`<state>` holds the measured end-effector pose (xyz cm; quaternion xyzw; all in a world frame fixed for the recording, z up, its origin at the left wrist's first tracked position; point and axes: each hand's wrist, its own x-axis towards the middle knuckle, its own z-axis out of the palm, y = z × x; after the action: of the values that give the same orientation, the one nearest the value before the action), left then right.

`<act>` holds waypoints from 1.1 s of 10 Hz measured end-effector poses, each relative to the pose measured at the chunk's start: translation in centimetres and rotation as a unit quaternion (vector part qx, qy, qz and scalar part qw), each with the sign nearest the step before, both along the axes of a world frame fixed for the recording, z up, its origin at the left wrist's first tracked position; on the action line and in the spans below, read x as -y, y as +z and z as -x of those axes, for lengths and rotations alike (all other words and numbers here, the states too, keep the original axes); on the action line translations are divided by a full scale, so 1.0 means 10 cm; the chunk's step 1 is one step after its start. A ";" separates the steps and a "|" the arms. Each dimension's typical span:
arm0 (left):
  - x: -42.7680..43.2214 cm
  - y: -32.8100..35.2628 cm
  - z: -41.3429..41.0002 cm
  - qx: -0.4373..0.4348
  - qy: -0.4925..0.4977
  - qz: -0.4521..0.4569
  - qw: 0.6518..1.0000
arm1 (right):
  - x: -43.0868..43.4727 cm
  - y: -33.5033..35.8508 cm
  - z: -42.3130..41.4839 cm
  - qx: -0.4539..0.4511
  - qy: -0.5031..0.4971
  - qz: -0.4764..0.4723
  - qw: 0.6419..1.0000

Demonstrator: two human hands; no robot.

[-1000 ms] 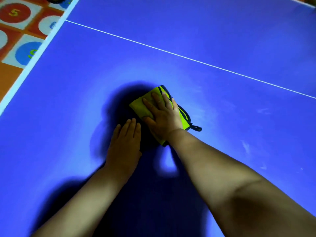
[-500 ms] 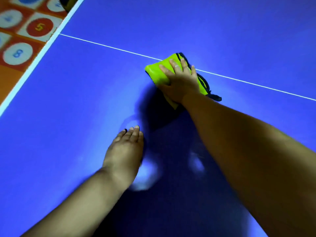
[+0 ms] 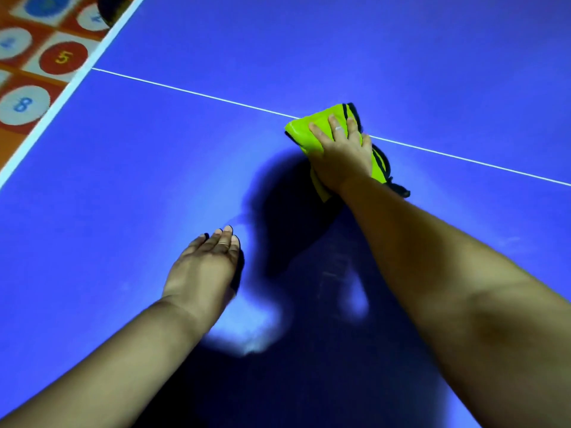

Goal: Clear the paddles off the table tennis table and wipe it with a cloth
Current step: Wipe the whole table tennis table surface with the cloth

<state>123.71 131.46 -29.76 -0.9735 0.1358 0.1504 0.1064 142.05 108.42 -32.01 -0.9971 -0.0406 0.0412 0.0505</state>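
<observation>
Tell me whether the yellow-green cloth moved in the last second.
Yes. The folded yellow-green cloth, pressed by the right hand, slid away from the person, up to the thin white line.

Orange floor mat [image 3: 12,140], numbered circles [image 3: 63,58] on red and white squares, dark object [image 3: 112,9] beyond

I have open blue table [image 3: 160,156] from the left edge across to the white line [image 3: 197,93], and more beyond that line. Two things stand in the way: my left hand [image 3: 205,267] flat on the surface on the near side, and my right hand [image 3: 341,156] pressing the green cloth [image 3: 301,129] on the line. Bare surface separates them. A dark shape [image 3: 111,9] sits just off the left edge.
</observation>
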 end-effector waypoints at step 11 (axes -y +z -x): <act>-1.27 0.34 3.51 0.028 -0.021 0.183 0.983 | -1.67 0.33 5.23 -0.060 -0.009 0.039 0.997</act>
<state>88.65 144.12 -26.41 -0.9772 0.1785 0.0935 -0.0665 89.75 125.16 -28.68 -0.9943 -0.0268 0.1019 0.0142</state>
